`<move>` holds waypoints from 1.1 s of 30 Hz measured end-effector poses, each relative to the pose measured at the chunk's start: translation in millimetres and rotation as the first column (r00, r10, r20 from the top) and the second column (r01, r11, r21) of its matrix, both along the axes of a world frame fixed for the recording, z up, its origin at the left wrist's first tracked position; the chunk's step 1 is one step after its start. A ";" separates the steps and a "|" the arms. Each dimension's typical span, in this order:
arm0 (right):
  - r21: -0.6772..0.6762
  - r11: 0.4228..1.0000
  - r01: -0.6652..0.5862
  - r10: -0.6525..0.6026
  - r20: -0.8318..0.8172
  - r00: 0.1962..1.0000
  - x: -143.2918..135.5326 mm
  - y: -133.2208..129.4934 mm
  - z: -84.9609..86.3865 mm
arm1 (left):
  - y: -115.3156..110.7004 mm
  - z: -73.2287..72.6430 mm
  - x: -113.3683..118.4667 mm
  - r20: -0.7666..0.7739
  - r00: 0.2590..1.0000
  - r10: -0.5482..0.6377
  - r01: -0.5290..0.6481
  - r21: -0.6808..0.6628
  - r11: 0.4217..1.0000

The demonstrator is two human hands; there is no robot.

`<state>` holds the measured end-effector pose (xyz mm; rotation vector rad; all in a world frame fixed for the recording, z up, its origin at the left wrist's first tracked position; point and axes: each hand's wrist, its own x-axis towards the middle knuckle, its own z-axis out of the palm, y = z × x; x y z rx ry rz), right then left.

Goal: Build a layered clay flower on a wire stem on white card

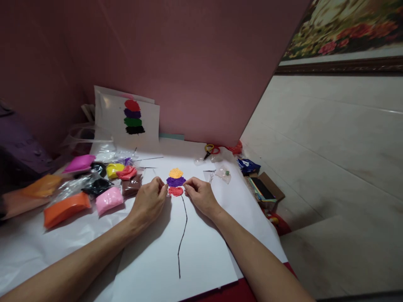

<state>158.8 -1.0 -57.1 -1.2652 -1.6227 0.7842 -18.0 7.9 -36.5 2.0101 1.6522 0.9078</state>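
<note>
On a white sheet of paper [201, 247] lie three textured clay pieces in a column: yellow-orange clay [176, 173] at the top, purple clay [175, 181] in the middle, coral-red clay [175, 191] at the bottom. A bent dark line [186, 218] runs down the paper from beneath them. My left hand [153, 195] is closed in a pinch, its fingertips at the left side of the purple and coral clay. Facing it from the right, my right hand [200, 193] also pinches close to the clay. Whatever sits between the fingertips is too small to make out.
Wrapped clay packs, among them an orange pack [66, 209] and a pink pack [109, 201], lie to the left. A sheet with stacked colours [134, 117] leans behind. Scissors [210, 150] lie at the back. An open cardboard box [267, 188] stands right. Another person's arm [25, 201] reaches in.
</note>
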 end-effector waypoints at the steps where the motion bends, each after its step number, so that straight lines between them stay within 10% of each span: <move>1: 0.000 1.000 0.002 -0.002 -0.001 1.000 0.0 0.1 -0.2 | 0.1 -0.1 -0.1 0.002 1.000 0.001 -0.001 0.001 1.000; 19: -0.003 1.000 0.007 -0.007 -0.002 1.000 0.0 1.2 -1.0 | -2.1 5.2 -2.4 0.168 0.983 0.071 -0.074 0.017 0.997; 33: 0.006 1.000 0.019 -0.019 0.014 1.000 -0.3 0.5 -1.8 | -1.4 -0.1 1.1 0.173 0.981 -0.087 0.094 -0.029 0.995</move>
